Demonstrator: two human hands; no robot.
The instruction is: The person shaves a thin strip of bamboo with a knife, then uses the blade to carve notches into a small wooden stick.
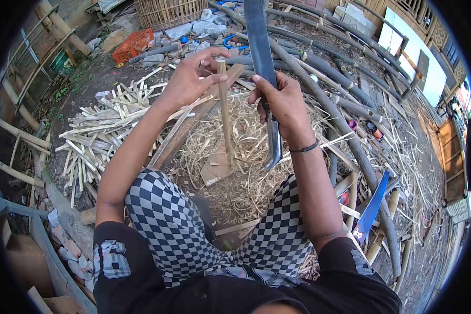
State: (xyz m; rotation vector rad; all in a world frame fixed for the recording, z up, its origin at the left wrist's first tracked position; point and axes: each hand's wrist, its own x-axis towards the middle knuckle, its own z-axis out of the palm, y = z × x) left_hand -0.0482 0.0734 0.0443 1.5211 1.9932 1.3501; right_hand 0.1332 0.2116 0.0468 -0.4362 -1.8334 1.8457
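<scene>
A narrow wooden stick [224, 112] stands nearly upright on a flat wooden block [214, 171] between my knees. My left hand [191, 78] is at its upper end, the thumb across the front and some fingers curled behind; the index finger stretches out above the top. My right hand [283, 104] is closed around the handle of a large machete [261, 47], just right of the stick. The broad dark blade points up and away, apart from the stick, and the curved handle end hangs below my fist.
Curly shavings [256, 141] cover the ground around the block. Split sticks [102, 133] lie piled at left beside a long plank [180, 136]. Bamboo poles [329, 70] and a blue handsaw [371, 206] are at right. An orange crate [133, 45] and a woven basket [170, 11] stand farther back.
</scene>
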